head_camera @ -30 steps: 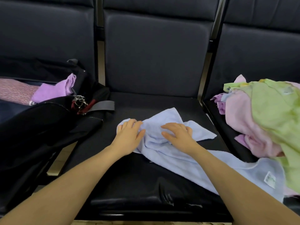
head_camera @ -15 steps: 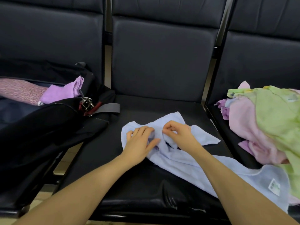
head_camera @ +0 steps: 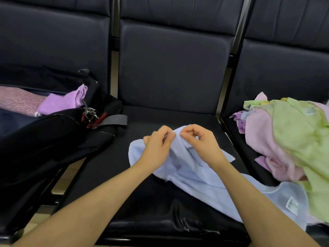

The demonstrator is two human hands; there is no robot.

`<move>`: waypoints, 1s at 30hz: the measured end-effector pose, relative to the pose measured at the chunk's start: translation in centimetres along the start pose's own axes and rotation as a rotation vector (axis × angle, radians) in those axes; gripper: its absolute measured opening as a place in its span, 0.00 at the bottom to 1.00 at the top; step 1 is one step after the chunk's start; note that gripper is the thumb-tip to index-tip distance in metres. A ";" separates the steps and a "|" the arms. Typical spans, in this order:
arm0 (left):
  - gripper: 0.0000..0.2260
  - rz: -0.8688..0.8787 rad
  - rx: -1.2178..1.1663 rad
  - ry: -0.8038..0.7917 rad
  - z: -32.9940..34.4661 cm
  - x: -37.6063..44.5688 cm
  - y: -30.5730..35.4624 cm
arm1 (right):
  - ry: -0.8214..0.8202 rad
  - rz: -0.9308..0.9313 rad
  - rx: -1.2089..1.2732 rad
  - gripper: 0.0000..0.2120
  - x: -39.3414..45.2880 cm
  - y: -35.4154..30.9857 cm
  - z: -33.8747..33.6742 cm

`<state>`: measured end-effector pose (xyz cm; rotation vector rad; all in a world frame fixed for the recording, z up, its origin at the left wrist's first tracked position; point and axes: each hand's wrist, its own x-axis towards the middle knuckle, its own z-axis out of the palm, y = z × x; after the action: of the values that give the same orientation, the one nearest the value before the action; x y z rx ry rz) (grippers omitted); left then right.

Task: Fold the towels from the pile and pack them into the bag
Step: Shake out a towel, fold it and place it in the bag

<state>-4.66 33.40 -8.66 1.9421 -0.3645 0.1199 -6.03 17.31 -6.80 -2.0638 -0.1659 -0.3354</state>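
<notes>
A person seated before a row of dark seats works a light-blue towel (head_camera: pixel 194 175) on the middle seat (head_camera: pixel 160 207), the landmark for everything else here. The left hand (head_camera: pixel 156 145) and right hand (head_camera: pixel 201 143) meet close together over the far part of that seat, each pinching the towel's upper edge between thumb and curled fingers, apparently to find a corner or hem before spreading the cloth for a fold. The rest of the towel lies crumpled on the seat cushion and trails toward the seat's right edge, where its label end touches the pile (head_camera: pixel 288 143) of pink, green and purple towels heaped on the neighbouring seat to the right. To the left of the middle seat, the black bag (head_camera: pixel 53 139) lies open, its mouth turned up to receive folded pieces; a folded purple towel (head_camera: pixel 64 102) already sits inside. Judging by the size of the pile, most of the folding remains to be done.
</notes>
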 end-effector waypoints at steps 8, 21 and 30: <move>0.07 0.132 0.238 0.167 -2.1 0.5 0.9 | 0.153 0.065 -0.141 0.05 -0.7 -0.2 1.5; 0.05 0.087 0.200 0.076 -3.7 0.1 1.2 | 0.086 0.111 0.121 0.02 -0.5 -1.5 2.9; 0.09 0.111 0.295 0.107 -3.1 -0.3 1.3 | 0.188 -0.067 0.025 0.09 -0.8 -2.9 0.7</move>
<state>-5.04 35.81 -6.41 2.1943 -0.4006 0.3665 -7.46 19.33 -4.96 -1.9929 -0.1244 -0.5631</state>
